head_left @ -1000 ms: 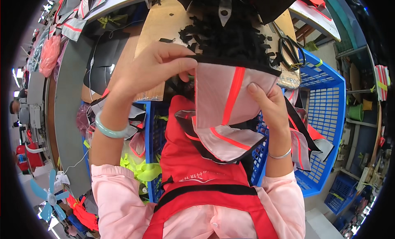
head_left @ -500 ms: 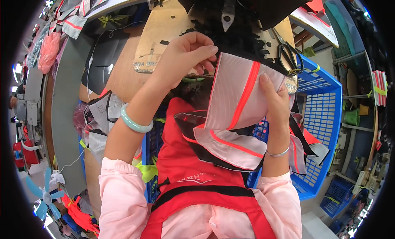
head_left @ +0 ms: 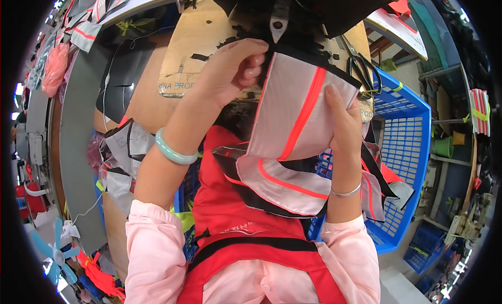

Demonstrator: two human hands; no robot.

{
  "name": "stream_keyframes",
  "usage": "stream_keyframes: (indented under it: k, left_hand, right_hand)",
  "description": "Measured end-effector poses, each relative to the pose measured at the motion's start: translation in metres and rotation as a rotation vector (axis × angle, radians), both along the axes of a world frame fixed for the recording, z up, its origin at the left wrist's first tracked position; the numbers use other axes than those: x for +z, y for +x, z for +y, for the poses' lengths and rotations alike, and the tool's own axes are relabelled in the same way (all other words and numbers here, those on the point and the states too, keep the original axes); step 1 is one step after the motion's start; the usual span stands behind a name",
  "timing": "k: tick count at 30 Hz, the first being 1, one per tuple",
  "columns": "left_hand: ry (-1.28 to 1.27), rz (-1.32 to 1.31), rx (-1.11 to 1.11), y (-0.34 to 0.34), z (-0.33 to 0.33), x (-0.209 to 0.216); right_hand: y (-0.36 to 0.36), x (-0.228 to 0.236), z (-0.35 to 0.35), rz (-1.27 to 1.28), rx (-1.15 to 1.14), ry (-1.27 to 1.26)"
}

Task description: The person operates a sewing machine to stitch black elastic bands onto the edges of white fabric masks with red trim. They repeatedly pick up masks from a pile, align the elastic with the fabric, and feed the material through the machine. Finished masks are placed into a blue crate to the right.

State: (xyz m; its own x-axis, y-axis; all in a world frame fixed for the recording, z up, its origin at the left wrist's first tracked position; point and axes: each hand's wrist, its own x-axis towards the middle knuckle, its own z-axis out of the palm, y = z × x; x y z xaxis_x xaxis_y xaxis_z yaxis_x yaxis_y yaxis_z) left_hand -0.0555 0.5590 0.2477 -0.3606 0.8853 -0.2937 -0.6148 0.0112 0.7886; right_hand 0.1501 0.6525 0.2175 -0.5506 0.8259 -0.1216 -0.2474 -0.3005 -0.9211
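Observation:
A silver-grey fabric panel (head_left: pixel 287 102) with a bright red-orange stripe and black edging is spread in front of me below the machine's metal foot (head_left: pixel 278 25). At its upper left corner, my left hand (head_left: pixel 238 69) is closed in a pinch on the black edge; the fingertips are partly hidden. My right hand (head_left: pixel 345 118) grips the panel's right side, thumb on top and the fingers behind it. More striped fabric (head_left: pixel 293 189), grey with black borders, hangs from below the panel over my red apron (head_left: pixel 219 199).
Black-handled scissors (head_left: pixel 362 69) lie at the worktable's (head_left: pixel 180 58) right. A blue plastic basket (head_left: pixel 405 102) stands at the right with striped pieces hanging into it. More grey pieces (head_left: pixel 123 147) are bunched at the left. Dark lint and scraps surround the machine foot.
The view has shifted slightly. My left hand has curled its fingers and closed at the panel's upper left corner, and the panel's top edge is nearer the metal foot.

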Motion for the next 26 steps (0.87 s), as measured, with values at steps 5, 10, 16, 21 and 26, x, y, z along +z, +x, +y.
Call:
stream_keyframes:
  k: [5,10,16,21,26]
  left_hand:
    - [0.011,0.011,0.041,0.004,0.0,0.007]
    - [0.068,-0.009,0.038,0.001,0.005,0.008]
    - [0.095,-0.14,0.156,0.002,0.008,0.009]
    - [0.247,-0.097,0.136,-0.015,-0.027,0.005]
    - [-0.201,0.469,0.069,0.003,-0.133,-0.054]
  right_hand:
    - [0.0,0.001,0.005,-0.038,0.019,0.025]
    - [0.0,0.007,0.012,-0.045,0.034,0.027]
    - [-0.003,0.011,0.013,-0.029,-0.088,0.064]
    - [0.028,0.004,0.019,0.056,-0.066,0.025]
    - [0.082,-0.018,0.007,-0.008,-0.052,0.099]
